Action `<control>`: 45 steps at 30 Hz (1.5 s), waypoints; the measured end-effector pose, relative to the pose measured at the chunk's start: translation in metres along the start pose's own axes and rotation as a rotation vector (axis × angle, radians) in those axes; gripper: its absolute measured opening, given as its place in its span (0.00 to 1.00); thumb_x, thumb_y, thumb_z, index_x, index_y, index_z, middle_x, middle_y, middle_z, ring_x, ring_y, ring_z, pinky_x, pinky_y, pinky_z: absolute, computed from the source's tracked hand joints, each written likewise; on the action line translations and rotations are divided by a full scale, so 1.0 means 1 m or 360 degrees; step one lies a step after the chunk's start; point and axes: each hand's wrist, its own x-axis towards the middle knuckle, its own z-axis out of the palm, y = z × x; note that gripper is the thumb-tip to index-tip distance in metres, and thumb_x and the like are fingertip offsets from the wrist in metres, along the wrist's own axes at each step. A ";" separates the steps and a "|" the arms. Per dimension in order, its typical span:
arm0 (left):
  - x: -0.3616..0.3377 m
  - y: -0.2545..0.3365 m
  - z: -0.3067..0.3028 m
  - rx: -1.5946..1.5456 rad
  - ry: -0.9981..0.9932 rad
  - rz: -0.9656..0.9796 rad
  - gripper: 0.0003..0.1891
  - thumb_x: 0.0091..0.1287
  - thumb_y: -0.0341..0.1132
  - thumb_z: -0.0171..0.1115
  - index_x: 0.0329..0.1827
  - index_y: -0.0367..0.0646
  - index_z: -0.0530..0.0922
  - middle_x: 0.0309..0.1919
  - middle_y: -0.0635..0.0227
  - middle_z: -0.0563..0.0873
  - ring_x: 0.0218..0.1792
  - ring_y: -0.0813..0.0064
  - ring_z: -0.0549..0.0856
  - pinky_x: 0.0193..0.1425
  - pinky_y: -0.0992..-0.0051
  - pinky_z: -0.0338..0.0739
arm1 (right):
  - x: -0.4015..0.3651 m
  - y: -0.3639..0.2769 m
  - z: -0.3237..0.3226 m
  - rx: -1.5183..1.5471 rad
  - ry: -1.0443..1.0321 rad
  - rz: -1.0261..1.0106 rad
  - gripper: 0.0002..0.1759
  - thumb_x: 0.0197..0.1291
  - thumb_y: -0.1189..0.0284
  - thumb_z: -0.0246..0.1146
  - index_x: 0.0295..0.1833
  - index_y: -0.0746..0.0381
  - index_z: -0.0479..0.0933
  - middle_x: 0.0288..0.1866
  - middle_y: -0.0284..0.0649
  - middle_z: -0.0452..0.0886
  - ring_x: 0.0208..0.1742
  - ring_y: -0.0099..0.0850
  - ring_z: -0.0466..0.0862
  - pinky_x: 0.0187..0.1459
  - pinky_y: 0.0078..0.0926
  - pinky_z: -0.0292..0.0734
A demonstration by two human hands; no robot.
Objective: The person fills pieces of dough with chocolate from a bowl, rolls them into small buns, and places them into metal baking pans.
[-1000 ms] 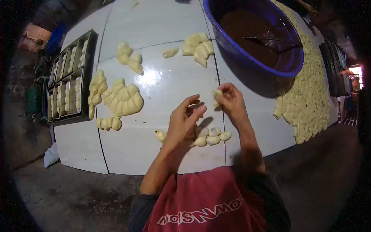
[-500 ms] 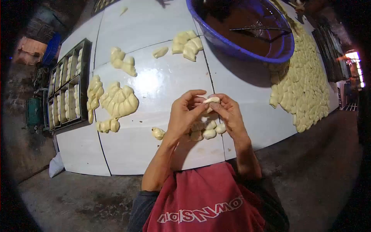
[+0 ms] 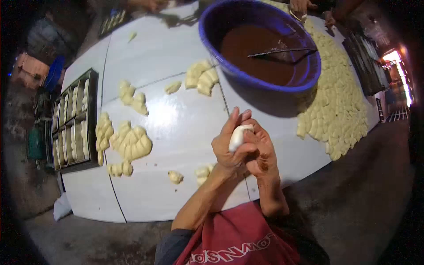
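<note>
A pale, smooth lump of dough [image 3: 237, 138] is held between both hands above the white table. My left hand [image 3: 226, 145] cups it from the left, fingers bent around it. My right hand [image 3: 260, 150] presses on its right side, with brown filling smeared near the palm and wrist. Several small dough balls [image 3: 203, 173] lie just left of my forearms, partly hidden by them. One lumpy dough piece [image 3: 176, 177] sits farther left.
A blue basin [image 3: 260, 84] of brown filling with a dark tool stands beyond my hands. Many dough pieces [image 3: 335, 97] cover the right side. Dough clusters [image 3: 131, 142] and a compartmented tray [image 3: 92, 132] are at left. Other people's hands [image 3: 302, 6] show at the top.
My hands have turned and closed around the dough, which is now a rounder lump; brown smears now show on my right hand. The view has shifted, and other people's hands appear at the top.
</note>
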 end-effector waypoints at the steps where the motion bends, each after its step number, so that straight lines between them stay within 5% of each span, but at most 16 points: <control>1: 0.002 -0.005 0.002 -0.0113 -0.0022 -0.0032 0.52 0.60 0.55 0.74 0.78 0.31 0.57 0.60 0.50 0.82 0.60 0.61 0.82 0.69 0.62 0.74 | 0.005 -0.004 -0.007 -0.0071 -0.0091 0.0013 0.13 0.68 0.72 0.64 0.54 0.65 0.75 0.45 0.37 0.82 0.44 0.23 0.84 0.50 0.21 0.80; 5: 0.003 -0.001 0.016 -0.0665 0.0065 -0.0638 0.56 0.60 0.37 0.78 0.84 0.44 0.44 0.66 0.52 0.77 0.60 0.65 0.81 0.62 0.68 0.80 | 0.035 -0.039 -0.012 -0.0388 -0.0223 0.0047 0.11 0.69 0.70 0.63 0.52 0.63 0.76 0.44 0.36 0.82 0.45 0.23 0.82 0.50 0.23 0.78; 8: -0.003 -0.003 -0.005 -0.0417 0.0006 -0.1070 0.40 0.69 0.25 0.66 0.81 0.42 0.55 0.65 0.53 0.77 0.56 0.69 0.83 0.56 0.69 0.85 | 0.077 -0.093 0.013 -0.1076 0.0040 -0.0276 0.10 0.69 0.69 0.64 0.50 0.62 0.76 0.41 0.33 0.82 0.41 0.20 0.82 0.43 0.19 0.78; 10: 0.000 -0.001 -0.020 -0.0194 -0.0032 -0.1148 0.25 0.72 0.27 0.63 0.71 0.35 0.71 0.60 0.54 0.81 0.50 0.72 0.86 0.54 0.72 0.84 | 0.121 -0.127 0.002 -0.1545 -0.0053 -0.0306 0.12 0.68 0.67 0.63 0.50 0.63 0.77 0.41 0.34 0.82 0.40 0.21 0.81 0.43 0.23 0.79; 12: 0.009 0.007 -0.034 0.0036 -0.0017 -0.1235 0.21 0.72 0.28 0.62 0.66 0.33 0.74 0.55 0.54 0.82 0.49 0.70 0.85 0.54 0.69 0.82 | 0.163 -0.146 -0.009 -0.2346 -0.0063 -0.0186 0.15 0.64 0.65 0.64 0.51 0.64 0.78 0.43 0.41 0.85 0.43 0.31 0.85 0.47 0.32 0.80; 15: 0.012 0.005 -0.051 0.0118 0.0044 -0.1188 0.19 0.73 0.32 0.63 0.64 0.36 0.78 0.52 0.59 0.87 0.46 0.77 0.86 0.50 0.78 0.80 | 0.206 -0.139 -0.032 -0.3343 -0.0368 0.0030 0.17 0.62 0.64 0.60 0.50 0.65 0.78 0.44 0.52 0.84 0.48 0.46 0.84 0.50 0.40 0.76; 18: 0.009 0.003 -0.060 0.0182 0.0032 -0.1245 0.18 0.73 0.33 0.63 0.64 0.36 0.79 0.49 0.60 0.88 0.45 0.78 0.86 0.50 0.78 0.81 | 0.214 -0.128 -0.039 -0.3484 -0.0782 0.0621 0.15 0.61 0.65 0.59 0.47 0.65 0.79 0.44 0.53 0.84 0.50 0.48 0.84 0.50 0.41 0.76; 19: 0.013 0.010 -0.060 0.0226 -0.0015 -0.1249 0.19 0.73 0.34 0.63 0.63 0.36 0.79 0.48 0.60 0.89 0.45 0.77 0.86 0.49 0.78 0.81 | 0.217 -0.124 -0.045 -0.3534 -0.0787 0.0501 0.14 0.62 0.65 0.60 0.44 0.64 0.80 0.41 0.48 0.85 0.47 0.43 0.84 0.47 0.38 0.77; 22: 0.010 0.006 -0.064 0.0319 -0.0092 -0.1243 0.18 0.73 0.35 0.64 0.62 0.36 0.80 0.48 0.61 0.89 0.44 0.78 0.87 0.47 0.78 0.81 | 0.206 -0.136 -0.023 -0.2892 -0.0387 0.0489 0.13 0.63 0.65 0.60 0.43 0.64 0.80 0.37 0.40 0.84 0.42 0.34 0.84 0.43 0.33 0.77; 23: 0.010 0.004 -0.063 0.0261 -0.0076 -0.1275 0.18 0.73 0.35 0.64 0.61 0.36 0.80 0.48 0.63 0.89 0.43 0.79 0.86 0.44 0.78 0.81 | 0.205 -0.141 -0.025 -0.2750 -0.0338 0.0488 0.11 0.67 0.65 0.62 0.44 0.62 0.79 0.34 0.33 0.81 0.35 0.24 0.82 0.37 0.24 0.76; 26: 0.013 -0.004 -0.051 0.0083 -0.0089 -0.1206 0.17 0.73 0.37 0.64 0.60 0.36 0.81 0.47 0.64 0.89 0.41 0.80 0.86 0.42 0.78 0.81 | 0.173 -0.143 -0.004 -0.1585 -0.0119 0.0381 0.10 0.69 0.65 0.64 0.47 0.60 0.77 0.34 0.32 0.81 0.31 0.21 0.80 0.32 0.17 0.75; 31: 0.049 0.003 -0.013 -0.0107 -0.0213 -0.1085 0.23 0.77 0.45 0.56 0.63 0.33 0.76 0.56 0.61 0.84 0.53 0.68 0.85 0.59 0.67 0.79 | 0.128 -0.117 0.011 -0.0982 -0.0146 0.0017 0.11 0.73 0.65 0.61 0.49 0.62 0.74 0.37 0.37 0.83 0.34 0.23 0.86 0.33 0.20 0.84; 36: 0.050 0.005 -0.003 -0.0743 -0.0067 -0.1137 0.27 0.78 0.54 0.52 0.62 0.38 0.78 0.54 0.64 0.85 0.53 0.69 0.84 0.62 0.64 0.77 | 0.085 -0.069 0.008 -0.0697 -0.0072 -0.0030 0.11 0.76 0.66 0.56 0.51 0.62 0.74 0.41 0.37 0.83 0.39 0.22 0.86 0.39 0.17 0.84; 41: 0.038 0.010 -0.032 -0.0593 0.0379 -0.1193 0.10 0.71 0.36 0.66 0.47 0.39 0.81 0.39 0.63 0.88 0.43 0.72 0.87 0.51 0.71 0.81 | 0.061 -0.043 -0.031 -0.0716 -0.0254 -0.0126 0.24 0.67 0.65 0.67 0.62 0.65 0.72 0.57 0.41 0.78 0.57 0.29 0.81 0.56 0.29 0.80; 45: 0.030 0.011 -0.058 -0.0277 0.0389 -0.1114 0.16 0.69 0.37 0.70 0.52 0.34 0.83 0.39 0.61 0.88 0.38 0.73 0.87 0.43 0.75 0.84 | 0.036 -0.013 -0.019 -0.1282 0.0004 -0.0291 0.33 0.55 0.77 0.74 0.67 0.64 0.72 0.63 0.43 0.74 0.64 0.35 0.77 0.66 0.35 0.74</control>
